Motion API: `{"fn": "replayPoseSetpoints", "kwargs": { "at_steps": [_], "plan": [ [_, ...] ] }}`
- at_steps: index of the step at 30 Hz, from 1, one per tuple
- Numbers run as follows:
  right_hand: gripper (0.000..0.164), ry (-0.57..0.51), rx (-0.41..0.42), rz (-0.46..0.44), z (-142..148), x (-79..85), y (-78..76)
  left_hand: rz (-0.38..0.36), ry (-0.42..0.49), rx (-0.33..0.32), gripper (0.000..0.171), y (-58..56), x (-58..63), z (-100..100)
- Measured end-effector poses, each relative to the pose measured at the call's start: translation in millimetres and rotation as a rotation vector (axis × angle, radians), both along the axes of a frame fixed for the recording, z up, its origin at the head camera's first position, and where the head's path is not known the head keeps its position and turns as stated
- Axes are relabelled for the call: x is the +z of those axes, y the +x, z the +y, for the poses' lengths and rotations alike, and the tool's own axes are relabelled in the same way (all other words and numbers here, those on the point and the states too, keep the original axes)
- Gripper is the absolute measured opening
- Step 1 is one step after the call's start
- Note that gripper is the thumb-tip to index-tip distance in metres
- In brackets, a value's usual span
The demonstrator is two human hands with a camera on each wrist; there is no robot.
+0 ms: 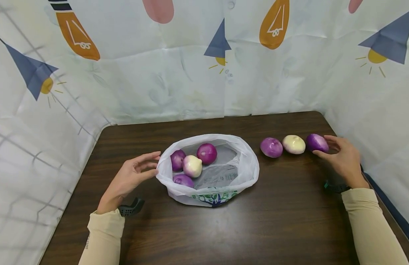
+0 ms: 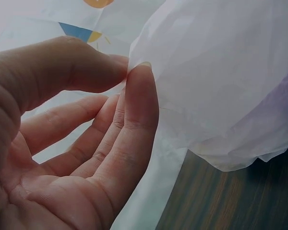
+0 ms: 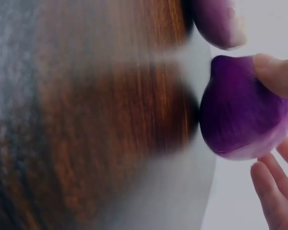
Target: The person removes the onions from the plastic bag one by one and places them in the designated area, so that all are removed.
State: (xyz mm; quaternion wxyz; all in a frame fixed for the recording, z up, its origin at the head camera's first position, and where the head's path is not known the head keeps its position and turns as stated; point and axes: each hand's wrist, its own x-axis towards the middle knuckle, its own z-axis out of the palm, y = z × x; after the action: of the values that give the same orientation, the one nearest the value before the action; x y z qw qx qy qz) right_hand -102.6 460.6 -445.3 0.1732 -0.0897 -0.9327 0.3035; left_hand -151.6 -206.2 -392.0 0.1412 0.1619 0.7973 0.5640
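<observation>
A white plastic bag (image 1: 209,195) stands on the table with its mouth spread wide. Inside it, toward the left, lie several onions, among them a pale onion (image 1: 192,166) and a purple onion (image 1: 206,154). My left hand (image 1: 133,176) pinches the bag's left rim between thumb and index finger, as the left wrist view shows. At the table's right, my right hand (image 1: 344,158) holds a purple onion (image 1: 316,142) with the thumb on one side and fingers on the other. In the right wrist view, that onion (image 3: 245,110) appears to touch the tabletop.
Left of the held onion, a pale onion (image 1: 293,144) and another purple onion (image 1: 271,147) sit in a row on the dark wooden table (image 1: 224,235). A printed white curtain (image 1: 191,73) hangs behind the table and along its sides.
</observation>
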Motion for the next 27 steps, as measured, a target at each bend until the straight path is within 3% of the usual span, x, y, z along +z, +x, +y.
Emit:
{"fn": "replayPoseSetpoints", "kwargs": {
  "at_steps": [11,27],
  "plan": [
    [0.071,0.050,-0.011,-0.045,-9,17.0,6.8,0.011,0.039,-0.026,0.063,-2.1,-3.5,-4],
    [0.070,0.059,0.011,0.034,-36,41.8,15.2,-0.013,-0.011,-0.029,0.062,-9.2,1.9,0]
  ]
}}
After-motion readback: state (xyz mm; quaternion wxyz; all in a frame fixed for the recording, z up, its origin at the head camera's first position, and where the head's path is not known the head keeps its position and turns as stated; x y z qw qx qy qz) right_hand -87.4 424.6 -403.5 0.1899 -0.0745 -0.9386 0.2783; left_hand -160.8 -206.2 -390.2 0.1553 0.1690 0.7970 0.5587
